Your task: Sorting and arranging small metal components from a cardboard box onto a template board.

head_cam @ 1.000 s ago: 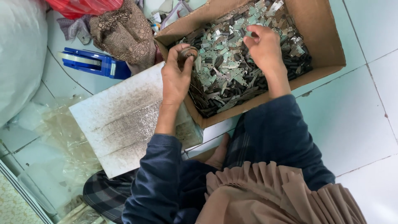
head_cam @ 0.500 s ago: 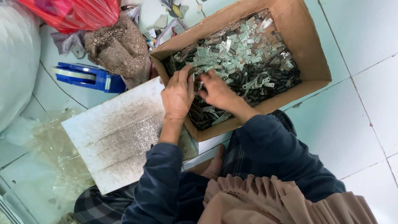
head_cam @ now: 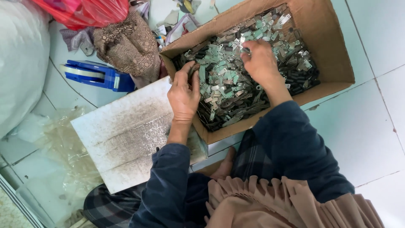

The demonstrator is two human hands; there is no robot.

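One open brown cardboard box (head_cam: pixel 333 50) at the far right holds a heap of small grey and pale green metal clips (head_cam: pixel 230 84), too many to count. One white board (head_cam: pixel 122 135) lies left of it, with one blue tape dispenser (head_cam: pixel 99 76) beyond. The left hand (head_cam: pixel 184 95) curls around some clips at the box's near-left edge, and the right hand (head_cam: pixel 261 63) pinches one over the heap.

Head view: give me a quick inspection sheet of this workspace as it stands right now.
Surface: pale tiled floor; a stained white board lies flat beside the box.
Job's things: open cardboard box heaped with small metal pieces, silver and dark mixed.
Clutter: blue tape dispenser, brown patterned cloth, red plastic bag, clear plastic sheet, white sack.
Grippers: left hand at the box's near corner, fingers curled on a few pieces; right hand over the heap, pinching one small piece.
Cables: nothing seen.
Surroundings: person seated on the floor, dark blue sleeves, pleated tan fabric over the lap; no other people.
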